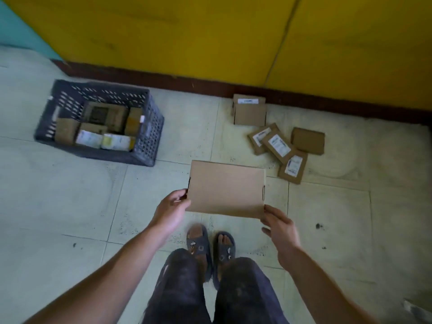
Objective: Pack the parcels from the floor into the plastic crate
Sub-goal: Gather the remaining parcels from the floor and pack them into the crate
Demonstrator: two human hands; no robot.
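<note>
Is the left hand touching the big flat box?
Touching. The head view shows the left hand gripping the near left corner of the big flat box, with fingertips on its edge and no gap between them.

Premises appear to be a plain packing or storage room: worn pale floor tiles (pixel 70 195), yellow wall panels (pixel 163 31), labelled cardboard parcels (pixel 278 143) lying loose, a dark plastic crate (pixel 149 127) part-filled.
</note>
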